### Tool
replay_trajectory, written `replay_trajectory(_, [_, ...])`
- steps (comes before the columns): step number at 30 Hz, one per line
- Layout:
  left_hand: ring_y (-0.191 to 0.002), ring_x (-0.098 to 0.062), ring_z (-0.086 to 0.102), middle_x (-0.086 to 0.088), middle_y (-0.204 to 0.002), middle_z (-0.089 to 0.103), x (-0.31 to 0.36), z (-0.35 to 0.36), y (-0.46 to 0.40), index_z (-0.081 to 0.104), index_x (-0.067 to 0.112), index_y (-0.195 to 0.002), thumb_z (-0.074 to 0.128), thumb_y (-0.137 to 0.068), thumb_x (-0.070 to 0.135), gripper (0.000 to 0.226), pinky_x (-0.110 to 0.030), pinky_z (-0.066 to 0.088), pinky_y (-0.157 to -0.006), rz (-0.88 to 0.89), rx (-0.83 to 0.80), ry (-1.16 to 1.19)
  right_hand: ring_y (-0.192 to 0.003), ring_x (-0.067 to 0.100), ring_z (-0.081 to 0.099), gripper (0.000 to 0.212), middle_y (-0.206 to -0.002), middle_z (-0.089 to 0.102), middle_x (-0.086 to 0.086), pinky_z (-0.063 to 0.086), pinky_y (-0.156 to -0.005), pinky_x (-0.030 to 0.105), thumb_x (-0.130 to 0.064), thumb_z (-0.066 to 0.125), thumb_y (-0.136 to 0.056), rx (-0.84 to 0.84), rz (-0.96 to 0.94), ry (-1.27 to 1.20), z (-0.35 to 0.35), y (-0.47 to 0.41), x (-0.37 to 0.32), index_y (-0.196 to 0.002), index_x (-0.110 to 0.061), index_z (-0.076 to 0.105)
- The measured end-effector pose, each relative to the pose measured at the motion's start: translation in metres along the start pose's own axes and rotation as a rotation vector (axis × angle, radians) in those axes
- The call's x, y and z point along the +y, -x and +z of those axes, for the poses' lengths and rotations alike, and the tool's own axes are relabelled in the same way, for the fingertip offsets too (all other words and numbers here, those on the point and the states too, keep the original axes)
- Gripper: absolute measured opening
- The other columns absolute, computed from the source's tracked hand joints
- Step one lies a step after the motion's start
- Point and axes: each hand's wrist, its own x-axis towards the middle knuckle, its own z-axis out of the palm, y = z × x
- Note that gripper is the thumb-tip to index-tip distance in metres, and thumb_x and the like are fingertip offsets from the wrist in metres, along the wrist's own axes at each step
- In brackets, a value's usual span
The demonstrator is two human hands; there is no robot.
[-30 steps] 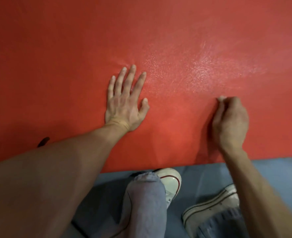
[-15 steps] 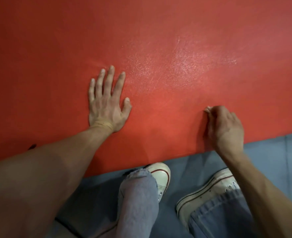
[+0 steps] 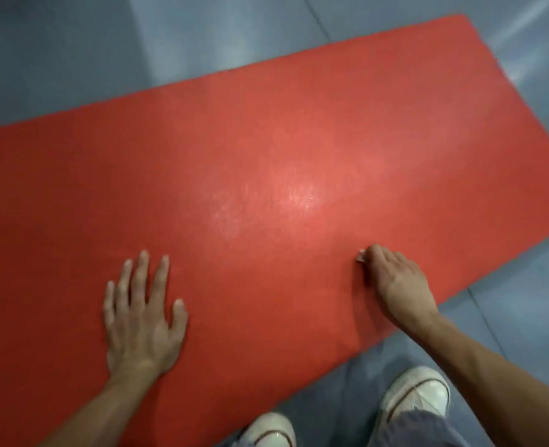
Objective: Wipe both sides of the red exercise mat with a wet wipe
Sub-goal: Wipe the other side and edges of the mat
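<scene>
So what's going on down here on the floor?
A person is crouched over a red exercise mat spread flat on a grey floor, cleaning it. The left hand presses flat on the mat with fingers spread. The right hand is curled around a small white wet wipe, holding it against the mat near the close edge. A shiny patch glistens just beyond the hands.

We see a finely textured red foam-like exercise mat (image 3: 266, 150) with a wet sheen at centre frame, lying on smooth, glossy grey flooring (image 3: 73, 53).
</scene>
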Motion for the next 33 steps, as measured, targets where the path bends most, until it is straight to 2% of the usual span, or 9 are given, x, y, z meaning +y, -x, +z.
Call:
replay_trajectory(2, [-0.154, -0.034, 0.023, -0.01, -0.167, 0.027, -0.002, 0.002, -0.003, 0.037, 0.019, -0.158, 0.037, -0.087, 0.046, 0.076, -0.057, 0.017, -0.124, -0.001, 0.013, -0.003, -0.065, 0.037, 0.058, 0.023, -0.073, 0.056, 0.008, 0.044, -0.056, 0.045, -0.035, 0.034, -0.106, 0.025, 0.175, -0.084, 0.0, -0.006, 0.019, -0.089, -0.02, 0.04])
replay_trajectory(4, [-0.154, -0.034, 0.024, -0.01, -0.167, 0.028, -0.001, 0.002, -0.005, 0.038, 0.02, -0.158, 0.037, -0.086, 0.046, 0.076, -0.057, 0.017, -0.123, -0.001, 0.009, 0.01, -0.064, 0.036, 0.058, 0.02, -0.072, 0.057, 0.007, 0.045, -0.056, 0.044, -0.031, 0.038, -0.106, 0.041, 0.191, -0.113, 0.001, -0.005, 0.014, -0.089, -0.02, 0.041])
replay_trajectory(11, [-0.146, -0.038, 0.037, -0.012, -0.163, 0.037, 0.0, 0.006, -0.007, 0.049, 0.019, -0.151, 0.04, -0.08, 0.045, 0.076, -0.06, 0.025, -0.116, 0.023, 0.098, -0.012, -0.068, 0.019, 0.058, 0.016, -0.078, 0.057, -0.009, 0.048, -0.059, 0.035, -0.034, 0.038, -0.101, -0.083, -0.401, -0.034, -0.007, -0.012, 0.007, -0.096, -0.027, 0.052])
replay_trajectory(13, [-0.143, -0.04, 0.041, -0.013, -0.16, 0.04, 0.002, 0.008, -0.005, 0.052, 0.018, -0.149, 0.04, -0.078, 0.045, 0.076, -0.061, 0.027, -0.115, 0.019, 0.143, -0.044, -0.068, 0.024, 0.062, 0.019, -0.077, 0.06, -0.006, 0.047, -0.058, 0.036, -0.037, 0.037, -0.1, -0.061, -0.314, -0.068, -0.01, -0.024, 0.043, -0.094, -0.025, 0.05])
replay_trajectory(18, [-0.136, -0.044, 0.045, -0.018, -0.157, 0.043, 0.001, 0.011, -0.01, 0.042, 0.025, -0.153, 0.038, -0.08, 0.047, 0.076, -0.063, 0.027, -0.114, 0.02, 0.198, -0.075, -0.076, 0.036, 0.064, 0.033, -0.079, 0.062, 0.008, 0.045, -0.059, 0.041, -0.049, 0.049, -0.1, 0.015, 0.293, -0.172, -0.005, -0.029, 0.113, -0.09, -0.017, 0.047])
replay_trajectory(24, [-0.145, -0.045, 0.034, -0.014, -0.161, 0.036, -0.02, 0.043, -0.021, 0.051, 0.005, -0.145, 0.038, -0.083, 0.048, 0.077, -0.071, 0.024, -0.116, -0.021, 0.103, -0.024, -0.075, 0.034, 0.06, 0.024, -0.083, 0.056, 0.005, 0.047, -0.061, 0.045, -0.039, 0.045, -0.101, 0.013, 0.108, -0.257, 0.006, -0.026, 0.091, -0.088, -0.018, 0.05])
replay_trajectory(28, [-0.13, -0.05, 0.045, -0.021, -0.147, 0.047, 0.074, 0.017, -0.095, 0.05, 0.015, -0.143, 0.041, -0.083, 0.047, 0.069, -0.07, 0.033, -0.108, 0.129, -0.013, 0.009, -0.074, 0.03, 0.059, 0.028, -0.082, 0.055, 0.003, 0.049, -0.062, 0.046, -0.042, 0.043, -0.103, 0.068, 0.036, -0.244, 0.012, -0.026, 0.103, -0.088, -0.019, 0.05])
replay_trajectory(31, [-0.14, -0.04, 0.037, -0.011, -0.155, 0.042, 0.186, 0.015, -0.139, 0.049, 0.02, -0.148, 0.036, -0.095, 0.046, 0.061, -0.062, 0.032, -0.111, 0.422, -0.063, 0.027, -0.071, 0.03, 0.059, 0.024, -0.081, 0.055, 0.002, 0.049, -0.06, 0.046, -0.038, 0.047, -0.104, 0.069, -0.012, -0.199, 0.014, -0.028, 0.119, -0.089, -0.019, 0.051])
replay_trajectory(33, [-0.145, -0.034, 0.032, -0.007, -0.16, 0.038, 0.233, 0.033, -0.167, 0.046, 0.024, -0.151, 0.033, -0.098, 0.047, 0.059, -0.06, 0.029, -0.115, 0.489, -0.091, 0.033, -0.069, 0.032, 0.06, 0.027, -0.079, 0.055, 0.004, 0.048, -0.058, 0.045, -0.039, 0.044, -0.105, 0.1, 0.002, -0.149, 0.013, -0.034, 0.139, -0.087, -0.019, 0.05])
